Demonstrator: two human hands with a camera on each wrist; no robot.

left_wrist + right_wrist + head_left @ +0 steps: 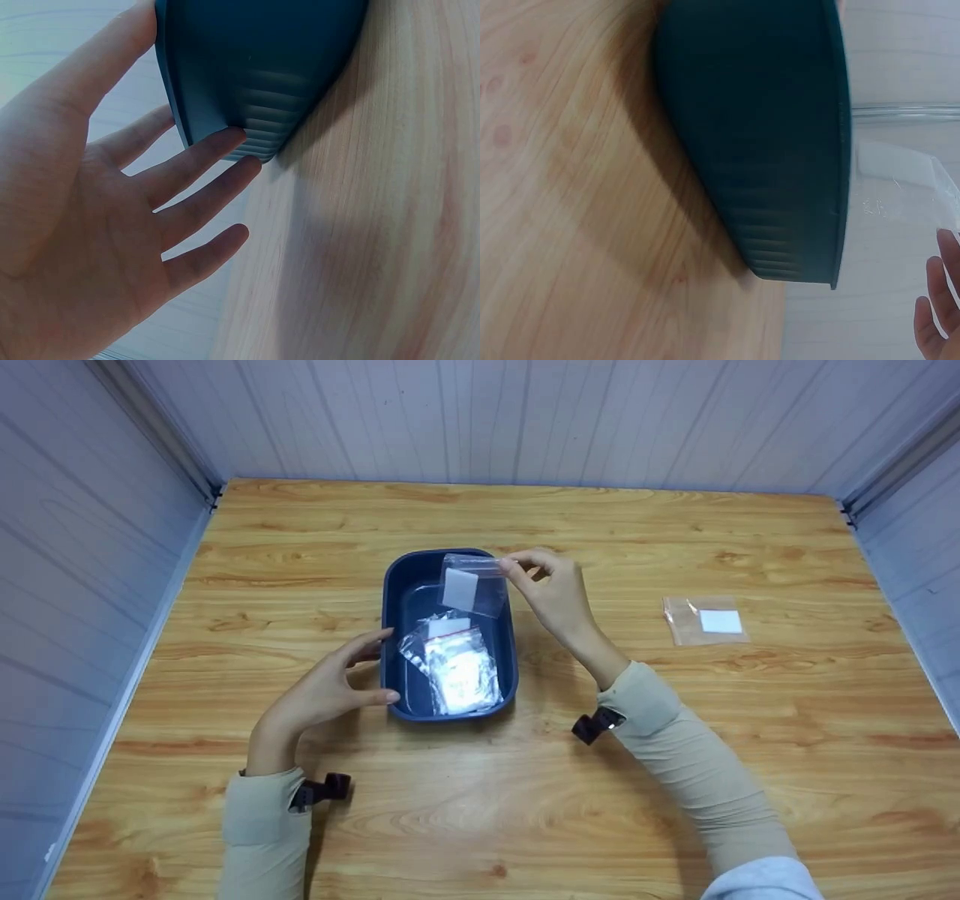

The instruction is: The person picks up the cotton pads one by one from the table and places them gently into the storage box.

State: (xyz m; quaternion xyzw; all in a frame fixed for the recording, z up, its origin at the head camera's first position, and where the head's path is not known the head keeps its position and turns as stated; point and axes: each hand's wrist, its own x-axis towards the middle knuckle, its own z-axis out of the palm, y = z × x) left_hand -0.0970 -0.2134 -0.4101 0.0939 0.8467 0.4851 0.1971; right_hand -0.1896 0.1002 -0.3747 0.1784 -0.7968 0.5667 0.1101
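A dark blue plastic tub [409,712] stands on the table with several clear zip-lock bags [463,671] inside. My right hand [553,592] pinches the upper right corner of a small clear zip-lock bag [487,596] with thumb and forefinger. This bag hangs above the far part of the tub and has a white card [460,589] in it. In the right wrist view the same bag [900,176] shows beyond the tub's rim. At the tub's left side, my left hand [322,682] touches the rim, its fingers spread and fairly straight along the outer wall [217,67].
Another zip-lock bag with a white card [720,621] lies flat on the wooden table [480,810] to the right. Pale panelled walls [480,420] close off the back and both sides.
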